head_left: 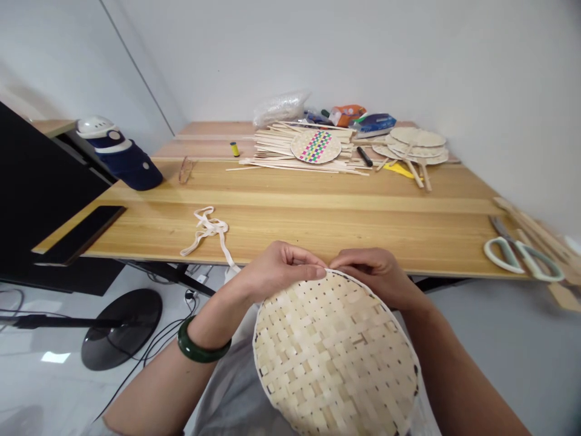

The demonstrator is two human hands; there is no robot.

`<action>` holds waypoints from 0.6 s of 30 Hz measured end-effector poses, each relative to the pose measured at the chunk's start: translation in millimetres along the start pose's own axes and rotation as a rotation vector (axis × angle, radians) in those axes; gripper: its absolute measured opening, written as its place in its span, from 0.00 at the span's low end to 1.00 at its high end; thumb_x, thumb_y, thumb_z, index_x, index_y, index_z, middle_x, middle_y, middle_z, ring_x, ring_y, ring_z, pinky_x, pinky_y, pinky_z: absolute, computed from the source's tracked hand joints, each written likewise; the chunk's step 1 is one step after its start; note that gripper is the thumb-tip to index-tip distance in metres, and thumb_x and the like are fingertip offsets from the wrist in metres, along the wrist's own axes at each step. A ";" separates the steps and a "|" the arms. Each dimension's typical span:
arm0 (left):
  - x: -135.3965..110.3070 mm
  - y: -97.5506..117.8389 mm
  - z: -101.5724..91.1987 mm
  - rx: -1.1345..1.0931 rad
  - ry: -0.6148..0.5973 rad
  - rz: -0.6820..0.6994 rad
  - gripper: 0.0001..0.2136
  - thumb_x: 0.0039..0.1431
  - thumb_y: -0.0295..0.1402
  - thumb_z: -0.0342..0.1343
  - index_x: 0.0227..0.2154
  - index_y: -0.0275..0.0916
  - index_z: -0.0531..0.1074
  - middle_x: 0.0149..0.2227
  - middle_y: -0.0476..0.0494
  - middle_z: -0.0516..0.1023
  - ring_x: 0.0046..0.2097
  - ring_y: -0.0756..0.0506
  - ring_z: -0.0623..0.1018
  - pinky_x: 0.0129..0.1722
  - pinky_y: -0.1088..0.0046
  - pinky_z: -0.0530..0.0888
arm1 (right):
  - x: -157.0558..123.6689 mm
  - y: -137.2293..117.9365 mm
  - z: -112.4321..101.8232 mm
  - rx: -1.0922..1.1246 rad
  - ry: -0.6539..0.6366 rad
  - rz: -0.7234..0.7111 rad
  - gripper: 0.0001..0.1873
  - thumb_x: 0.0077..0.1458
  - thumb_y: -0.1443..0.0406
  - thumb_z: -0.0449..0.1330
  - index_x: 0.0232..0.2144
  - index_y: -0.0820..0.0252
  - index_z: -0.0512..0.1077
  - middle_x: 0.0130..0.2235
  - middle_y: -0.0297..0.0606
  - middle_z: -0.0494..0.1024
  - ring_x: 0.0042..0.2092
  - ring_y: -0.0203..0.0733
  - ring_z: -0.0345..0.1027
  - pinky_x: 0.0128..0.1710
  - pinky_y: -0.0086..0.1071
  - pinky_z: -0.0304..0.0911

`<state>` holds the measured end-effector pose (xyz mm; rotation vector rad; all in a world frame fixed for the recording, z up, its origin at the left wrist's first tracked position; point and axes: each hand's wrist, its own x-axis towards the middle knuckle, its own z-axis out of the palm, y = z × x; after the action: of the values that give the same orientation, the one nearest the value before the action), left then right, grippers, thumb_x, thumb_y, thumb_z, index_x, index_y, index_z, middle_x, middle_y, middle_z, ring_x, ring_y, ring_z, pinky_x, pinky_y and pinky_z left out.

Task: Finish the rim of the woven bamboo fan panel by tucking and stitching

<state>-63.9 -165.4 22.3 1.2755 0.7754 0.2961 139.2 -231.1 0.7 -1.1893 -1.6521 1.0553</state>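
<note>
A round woven bamboo fan face (333, 357) rests on my lap, close to the camera, below the front edge of the wooden table (318, 218). My left hand (276, 269) pinches the fan's far rim with thumb and fingers closed on it. My right hand (379, 275) grips the same rim just to the right, fingers curled over the edge. A white cloth strip runs along the rim under both hands. A green bangle (200, 348) circles my left wrist.
A loose white ribbon (206, 233) lies near the table's front. Farther back are bamboo strips (290, 154), a colourful woven disc (316, 146), finished fans (417, 148), a yellow spool (235, 149) and glasses (185, 169). Scissors (521, 254) lie right; a navy cap (124, 160) left.
</note>
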 end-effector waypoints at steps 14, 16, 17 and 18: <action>-0.6 -3.9 -6.0 0.064 -0.012 -0.012 0.08 0.51 0.37 0.64 0.29 0.38 0.80 0.27 0.50 0.78 0.27 0.54 0.72 0.28 0.79 0.66 | 1.4 -2.9 9.1 0.116 0.045 0.029 0.08 0.56 0.60 0.62 0.31 0.60 0.76 0.32 0.37 0.78 0.34 0.37 0.70 0.32 0.29 0.64; -1.8 -5.1 -7.3 0.072 0.013 -0.018 0.08 0.51 0.38 0.64 0.29 0.38 0.79 0.27 0.50 0.78 0.27 0.54 0.71 0.28 0.79 0.66 | 3.1 -1.8 5.0 0.058 0.041 0.035 0.09 0.56 0.59 0.61 0.31 0.60 0.76 0.33 0.38 0.78 0.35 0.38 0.70 0.33 0.29 0.65; -2.4 -5.4 -7.5 0.073 0.026 -0.019 0.08 0.51 0.38 0.64 0.29 0.38 0.79 0.26 0.50 0.78 0.27 0.53 0.71 0.28 0.79 0.66 | 3.9 -1.2 2.5 0.027 0.044 0.040 0.10 0.56 0.59 0.61 0.31 0.60 0.76 0.33 0.38 0.78 0.35 0.38 0.70 0.33 0.29 0.65; -2.9 -5.4 -7.3 0.072 0.034 -0.022 0.08 0.51 0.38 0.64 0.28 0.37 0.79 0.26 0.50 0.77 0.27 0.53 0.71 0.28 0.79 0.66 | 4.6 -0.8 0.0 0.001 0.044 0.048 0.10 0.56 0.59 0.61 0.31 0.60 0.75 0.32 0.38 0.77 0.34 0.38 0.70 0.32 0.29 0.65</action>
<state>-72.0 -163.3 17.6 1.3318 0.8343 0.2747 138.0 -226.8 2.2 -1.2484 -1.5961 1.0522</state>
